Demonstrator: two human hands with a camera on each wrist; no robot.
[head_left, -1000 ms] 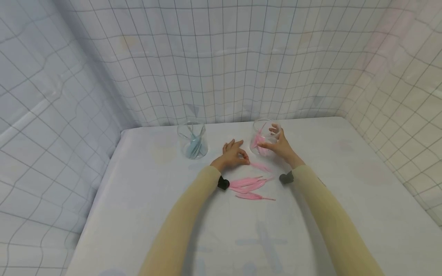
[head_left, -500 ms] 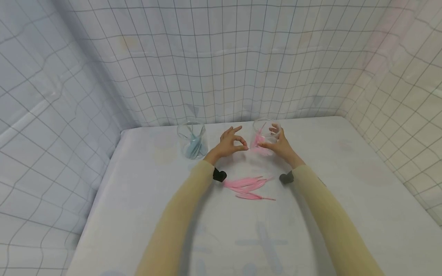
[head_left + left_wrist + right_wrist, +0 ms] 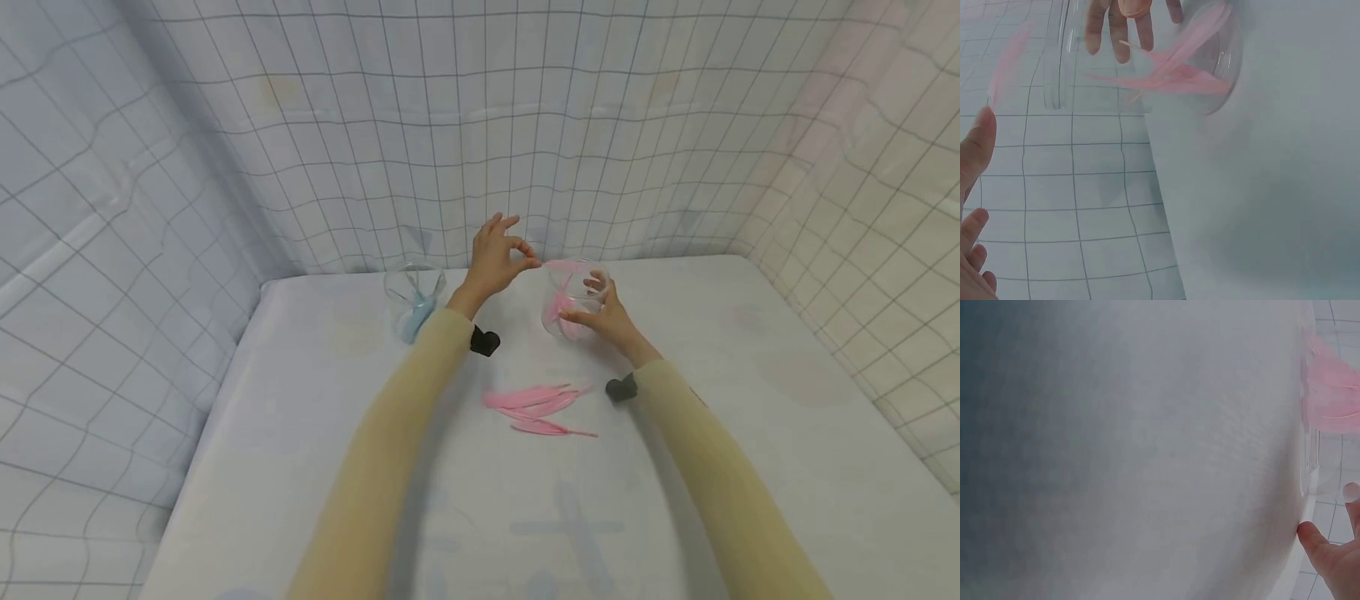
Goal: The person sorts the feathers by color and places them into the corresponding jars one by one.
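My left hand (image 3: 492,260) pinches a pink feather (image 3: 566,265) between thumb and forefinger, its other fingers spread upward. The feather lies level across the rim of a clear glass jar (image 3: 551,293), and in the left wrist view this feather (image 3: 1011,59) shows blurred beyond the jar's mouth. My right hand (image 3: 611,321) holds that jar from the right side, thumb in front and fingers behind. Inside the jar stand several pink feathers (image 3: 1191,81), seen through the glass. In the right wrist view my right hand (image 3: 1341,565) is only partly visible beside the jar's base.
More pink feathers (image 3: 536,400) lie on the white table (image 3: 300,467) between my forearms. To the left stands a second clear jar (image 3: 393,292) with light blue feathers (image 3: 416,318), partly covered by my left sleeve. A grid-patterned cloth (image 3: 480,125) hangs behind the table.
My left hand has picked the pink feather up from the table and raised it up and away to the height of the jar's rim. The right hand stays on the jar.
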